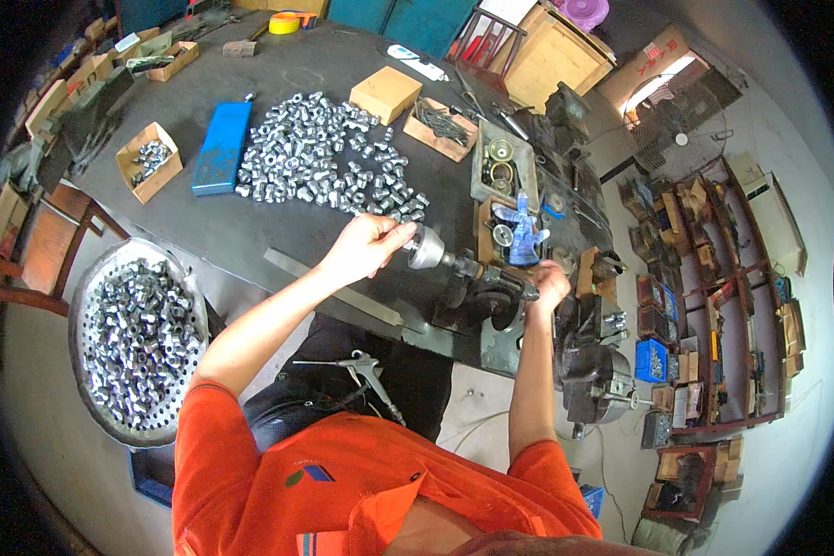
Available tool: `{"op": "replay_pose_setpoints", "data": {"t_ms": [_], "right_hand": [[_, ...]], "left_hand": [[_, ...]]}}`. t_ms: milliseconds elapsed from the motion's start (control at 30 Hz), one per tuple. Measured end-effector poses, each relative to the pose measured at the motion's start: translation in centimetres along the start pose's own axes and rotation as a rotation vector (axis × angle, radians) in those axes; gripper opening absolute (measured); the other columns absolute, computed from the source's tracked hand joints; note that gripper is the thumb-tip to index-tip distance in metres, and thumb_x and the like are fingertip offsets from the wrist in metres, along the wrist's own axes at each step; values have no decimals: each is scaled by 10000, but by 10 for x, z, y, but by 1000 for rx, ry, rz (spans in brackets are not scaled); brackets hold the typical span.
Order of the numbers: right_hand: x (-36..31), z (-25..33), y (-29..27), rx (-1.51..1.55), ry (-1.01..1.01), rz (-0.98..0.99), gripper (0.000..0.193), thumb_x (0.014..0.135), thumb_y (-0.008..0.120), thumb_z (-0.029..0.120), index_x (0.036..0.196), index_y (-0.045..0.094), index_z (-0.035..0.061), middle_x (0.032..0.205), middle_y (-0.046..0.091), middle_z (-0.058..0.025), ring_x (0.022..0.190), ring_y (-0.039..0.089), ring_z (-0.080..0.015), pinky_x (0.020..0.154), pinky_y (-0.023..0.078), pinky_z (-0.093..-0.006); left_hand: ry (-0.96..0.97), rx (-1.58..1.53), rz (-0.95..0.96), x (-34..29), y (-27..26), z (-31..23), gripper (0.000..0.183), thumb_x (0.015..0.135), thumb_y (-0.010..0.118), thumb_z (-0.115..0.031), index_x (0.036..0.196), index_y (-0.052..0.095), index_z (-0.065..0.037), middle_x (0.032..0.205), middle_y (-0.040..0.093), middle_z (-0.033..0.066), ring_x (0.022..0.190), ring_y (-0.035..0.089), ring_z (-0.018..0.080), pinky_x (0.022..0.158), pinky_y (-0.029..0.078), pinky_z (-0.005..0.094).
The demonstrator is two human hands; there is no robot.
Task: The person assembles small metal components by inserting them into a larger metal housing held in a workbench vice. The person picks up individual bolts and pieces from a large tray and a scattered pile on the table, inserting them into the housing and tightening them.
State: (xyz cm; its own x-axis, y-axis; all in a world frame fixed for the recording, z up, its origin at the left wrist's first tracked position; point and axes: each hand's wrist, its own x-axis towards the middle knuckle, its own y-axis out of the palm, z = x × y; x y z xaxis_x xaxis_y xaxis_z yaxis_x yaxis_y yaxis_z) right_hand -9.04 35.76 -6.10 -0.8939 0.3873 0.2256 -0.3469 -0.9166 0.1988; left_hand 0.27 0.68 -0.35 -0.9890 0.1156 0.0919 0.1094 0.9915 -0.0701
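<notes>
Left fingers [401, 233]: thumb and forefinger close together at the front rim of the silver chuck [426, 250]; whether a part is clamped between them, I cannot tell.
Right fingers [550, 269]: curled beside the back end of the dark spindle [491, 276]; whether clamped on it, I cannot tell.
Metal fittings [310, 153]: heaped on the dark bench [190, 218] just beyond the left fingers, the nearest pieces close to them.
Blue box [222, 148]: past the heap, left of the left fingers, with a small carton [146, 183] farther left.
Blue glove [523, 239]: just beyond the right fingers, before the grey tray [529, 171].
Perforated basin [169, 415]: well left of the left fingers, full of fittings.
Air gun [366, 371]: on the body's side of both hands, between the forearms.
Dark vise [598, 380]: nearer the body than the right fingers, crowding the right forearm's outer side.
Left forearm [273, 315]: slants up and rightward, palm turned down.
Right forearm [533, 380]: reaches nearly straight ahead, wrist bent inward.
</notes>
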Motion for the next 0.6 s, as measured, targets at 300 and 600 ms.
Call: {"op": "replay_pose_setpoints", "data": {"t_ms": [300, 600], "right_hand": [[-81, 78, -23, 397, -81, 44, 182, 817, 445, 157, 774, 512, -6, 489, 285, 31, 404, 253, -58, 362, 205, -206], [-74, -30, -49, 267, 262, -230, 180, 780, 522, 166, 705, 566, 8, 534, 379, 21, 418, 293, -78, 379, 197, -223]], "left_hand": [[-147, -169, 12, 2, -1, 3, 491, 860, 515, -411, 621, 527, 18, 417, 431, 16, 294, 380, 63, 279, 280, 202], [-180, -145, 24, 4, -19, 3, 480, 862, 498, -437, 666, 537, 0, 486, 491, 31, 315, 381, 65, 297, 281, 196]]}}
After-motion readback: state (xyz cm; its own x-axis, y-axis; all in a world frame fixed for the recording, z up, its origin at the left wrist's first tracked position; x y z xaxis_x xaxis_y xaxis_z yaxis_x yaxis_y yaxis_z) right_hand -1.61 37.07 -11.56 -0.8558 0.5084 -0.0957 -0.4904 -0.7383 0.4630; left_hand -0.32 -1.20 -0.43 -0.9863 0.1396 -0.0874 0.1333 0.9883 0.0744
